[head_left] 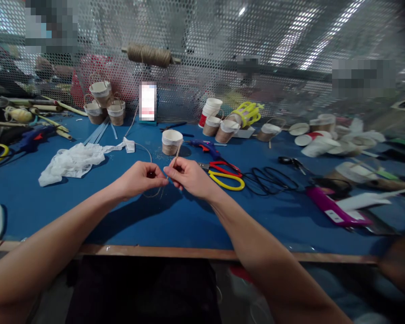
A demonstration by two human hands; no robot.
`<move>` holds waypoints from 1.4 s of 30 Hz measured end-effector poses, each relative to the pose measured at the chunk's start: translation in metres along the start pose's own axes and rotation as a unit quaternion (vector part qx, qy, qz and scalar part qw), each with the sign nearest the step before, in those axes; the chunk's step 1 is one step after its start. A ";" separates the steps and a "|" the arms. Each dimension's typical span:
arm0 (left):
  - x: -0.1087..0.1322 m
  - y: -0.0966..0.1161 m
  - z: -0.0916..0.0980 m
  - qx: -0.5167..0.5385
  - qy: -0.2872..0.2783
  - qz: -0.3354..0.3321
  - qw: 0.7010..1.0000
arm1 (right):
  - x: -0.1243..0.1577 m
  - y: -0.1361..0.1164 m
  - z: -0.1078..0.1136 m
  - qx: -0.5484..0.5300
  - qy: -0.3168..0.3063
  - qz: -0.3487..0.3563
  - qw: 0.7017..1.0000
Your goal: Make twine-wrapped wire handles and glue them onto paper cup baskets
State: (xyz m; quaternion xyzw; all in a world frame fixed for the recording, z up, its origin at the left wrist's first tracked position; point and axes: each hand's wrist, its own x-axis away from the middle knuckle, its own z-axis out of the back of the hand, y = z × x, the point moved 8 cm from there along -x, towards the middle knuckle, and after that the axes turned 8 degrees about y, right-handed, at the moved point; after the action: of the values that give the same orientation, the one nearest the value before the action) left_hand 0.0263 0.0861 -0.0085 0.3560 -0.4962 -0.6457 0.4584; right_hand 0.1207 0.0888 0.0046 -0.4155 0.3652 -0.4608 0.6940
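Both hands meet just above the blue tabletop, each in a pinch. Between the fingertips of my left hand is a thin strand of twine. My right hand grips a thicker-looking length of twine, whose end sticks up past the fingers. A small paper cup wrapped in brown twine, with a white band at the rim, stands upright just beyond my hands. More strand loops loosely beside and below my left hand. How the twine lies inside the fingers is hidden.
A twine spool hangs on the mesh screen. White lace lies left; scissors, a blue glue gun and a black cable lie right. Handled cups are stacked at back left. A purple device is near the right edge.
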 end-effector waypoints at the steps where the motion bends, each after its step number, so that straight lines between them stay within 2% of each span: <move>1: 0.000 0.001 0.000 -0.001 0.000 -0.005 1.000 | 0.000 0.000 0.000 0.005 0.002 0.001 1.000; 14: 0.002 0.001 -0.003 0.024 0.009 0.016 1.000 | 0.000 -0.004 0.005 0.063 0.058 0.020 0.996; 16: 0.003 0.000 -0.003 0.029 0.007 0.026 0.999 | 0.000 -0.005 0.003 0.048 0.049 0.019 0.997; 21: 0.004 -0.004 -0.006 0.064 -0.026 0.047 0.996 | 0.002 -0.010 -0.006 -0.052 -0.032 0.025 0.998; 25: 0.003 -0.002 -0.004 0.046 -0.047 0.040 0.997 | 0.002 -0.006 -0.002 -0.021 -0.019 -0.003 1.000; 29: 0.003 0.006 -0.002 -0.011 -0.065 -0.006 0.998 | 0.002 -0.003 -0.002 -0.001 -0.015 -0.022 1.000; 33: 0.003 0.009 -0.001 -0.058 -0.055 -0.044 0.996 | 0.002 0.000 -0.002 0.014 -0.012 -0.030 0.999; 42: 0.002 0.004 -0.003 -0.031 -0.024 -0.014 0.999 | 0.001 -0.002 0.001 0.065 0.030 -0.002 0.997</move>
State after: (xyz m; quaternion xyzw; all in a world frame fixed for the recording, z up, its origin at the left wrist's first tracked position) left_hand 0.0293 0.0828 -0.0055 0.3332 -0.4814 -0.6755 0.4482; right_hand 0.1216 0.0877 0.0066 -0.3561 0.3545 -0.4972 0.7073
